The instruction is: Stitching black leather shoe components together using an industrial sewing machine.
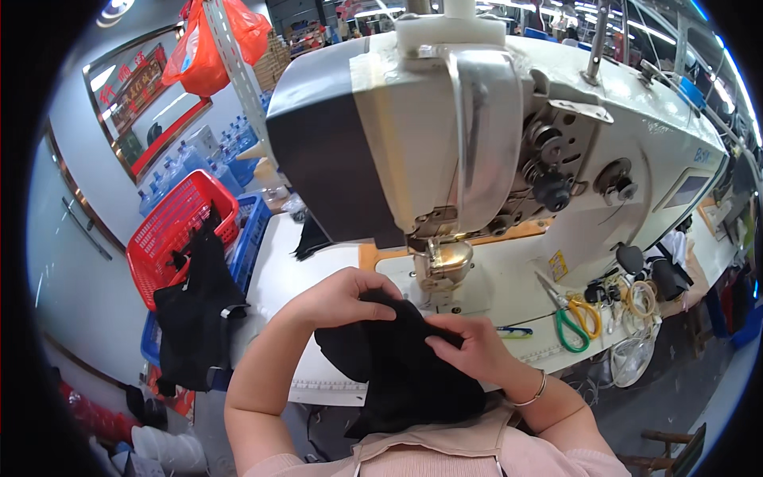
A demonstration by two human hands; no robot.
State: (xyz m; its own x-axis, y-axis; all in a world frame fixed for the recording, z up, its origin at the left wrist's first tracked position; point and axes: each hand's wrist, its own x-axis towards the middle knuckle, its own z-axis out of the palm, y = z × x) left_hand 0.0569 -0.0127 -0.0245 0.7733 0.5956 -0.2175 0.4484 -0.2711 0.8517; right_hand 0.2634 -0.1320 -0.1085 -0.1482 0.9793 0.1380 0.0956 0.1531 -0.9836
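A piece of black fabric (405, 374) hangs from both my hands over the front edge of the white sewing table and down toward my lap. My left hand (350, 298) pinches its upper edge between thumb and fingers. To the right, my right hand (469, 343) grips the same cloth, thumb and fingertips closed on a fold. Just beyond my hands is the lit needle area (443, 262) of a large white sewing machine (636, 135). The fabric is apart from the needle, on my side of it.
At left, black cloth pieces (203, 294) drape from a red plastic basket (179, 203) beside a blue crate (253, 226). On the table's right lie green-handled scissors (571, 330), orange-handled scissors (586, 314), a pen-like tool (515, 331) and tape rolls (640, 298). A ruler strip runs along the front edge.
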